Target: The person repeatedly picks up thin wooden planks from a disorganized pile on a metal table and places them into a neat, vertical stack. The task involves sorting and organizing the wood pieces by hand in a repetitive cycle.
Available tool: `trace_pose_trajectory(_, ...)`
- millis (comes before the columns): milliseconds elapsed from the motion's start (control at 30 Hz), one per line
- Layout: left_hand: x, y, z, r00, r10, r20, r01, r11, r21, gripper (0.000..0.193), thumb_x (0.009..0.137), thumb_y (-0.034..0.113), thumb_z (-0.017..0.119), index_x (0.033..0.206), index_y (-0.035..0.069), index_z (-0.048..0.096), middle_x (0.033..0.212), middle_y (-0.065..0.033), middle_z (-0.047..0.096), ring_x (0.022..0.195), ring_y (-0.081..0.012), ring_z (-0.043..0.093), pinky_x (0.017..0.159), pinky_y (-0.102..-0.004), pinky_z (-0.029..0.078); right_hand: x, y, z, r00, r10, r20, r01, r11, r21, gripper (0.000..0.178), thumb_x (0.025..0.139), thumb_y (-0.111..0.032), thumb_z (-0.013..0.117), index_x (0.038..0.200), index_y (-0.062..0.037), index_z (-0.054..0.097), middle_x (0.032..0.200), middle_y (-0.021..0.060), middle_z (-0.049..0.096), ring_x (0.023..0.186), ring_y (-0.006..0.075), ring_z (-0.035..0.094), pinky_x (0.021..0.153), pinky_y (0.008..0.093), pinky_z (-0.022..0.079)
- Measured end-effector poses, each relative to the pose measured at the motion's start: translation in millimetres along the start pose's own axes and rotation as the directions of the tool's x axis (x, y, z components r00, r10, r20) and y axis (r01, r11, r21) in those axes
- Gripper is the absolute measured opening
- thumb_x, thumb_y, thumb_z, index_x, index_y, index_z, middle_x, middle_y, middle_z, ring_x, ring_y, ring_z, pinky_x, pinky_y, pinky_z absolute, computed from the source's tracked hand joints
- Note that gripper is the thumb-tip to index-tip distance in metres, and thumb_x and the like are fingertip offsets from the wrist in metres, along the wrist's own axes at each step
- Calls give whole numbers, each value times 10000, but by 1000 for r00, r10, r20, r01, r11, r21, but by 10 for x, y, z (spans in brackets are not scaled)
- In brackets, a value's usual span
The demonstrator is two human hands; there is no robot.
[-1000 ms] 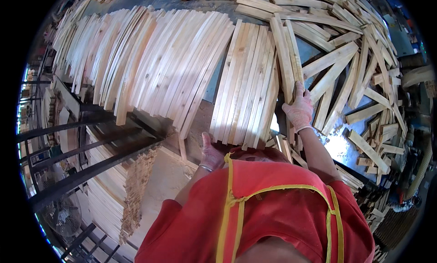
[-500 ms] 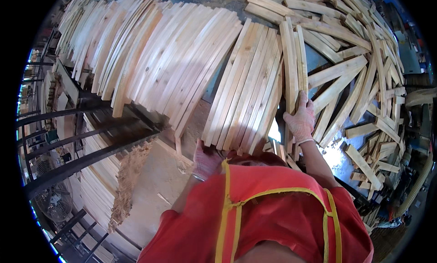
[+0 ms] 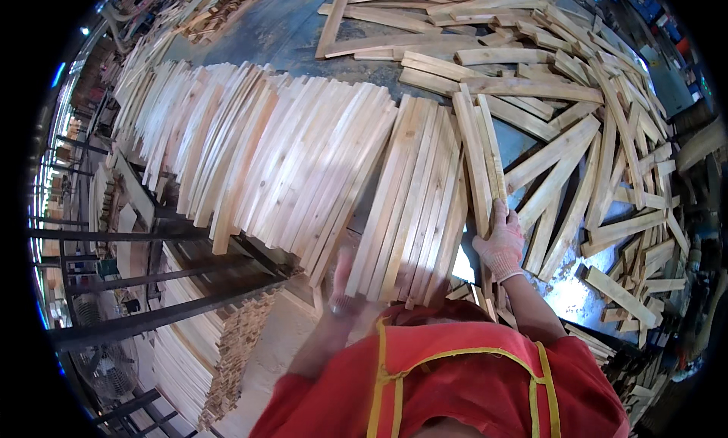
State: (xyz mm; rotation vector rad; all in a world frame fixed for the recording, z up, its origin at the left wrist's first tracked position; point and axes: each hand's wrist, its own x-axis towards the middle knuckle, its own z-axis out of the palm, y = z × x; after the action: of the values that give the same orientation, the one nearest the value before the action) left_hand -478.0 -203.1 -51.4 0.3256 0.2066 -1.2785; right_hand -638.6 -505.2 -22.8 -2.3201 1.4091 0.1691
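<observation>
Directly before me a bundle of pale wooden slats lies side by side, their near ends close to my red apron. My left hand, in a light knitted glove, is at the near left corner of this bundle; motion smears its fingers. To the bundle's right, two narrow wooden slats lean lengthwise. Around their near ends my gloved right hand is closed, thumb on the left and fingers on top. A long row of stacked slats stands left of the bundle.
Loose, crisscrossed wooden pieces cover the blue metal table at the right and far side. Dark metal bars jut in from the left, near a fan. Below them sits another stack of slats.
The view has tilted, so the table's far side shows more. My left hand has shifted up along the bundle's left side and is blurred. My right hand stays on the two slats.
</observation>
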Motion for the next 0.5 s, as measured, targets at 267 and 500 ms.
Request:
trace_pose_trajectory(267,179,18,-278,985,-16,172,28,997,-70,768,1032,560,622,1534,-1,473,1365,-217,672,1181,-370,668,1037,-524,561,-84,101,-79,990,-139,-32,112,618,778,933,805,-24,761,1641,-33,345,1359,179,656,1176,281,693,1009,335,557)
trace_pose_trajectory(500,-3,710,-453,970,-33,240,56,994,-91,940,857,413,835,1582,-15,416,1484,-283,565,1247,-452,632,1074,-552,535,-192,-709,36,977,-205,52,48,455,889,956,838,-13,736,1676,-7,273,1348,168,652,1081,229,691,889,320,583)
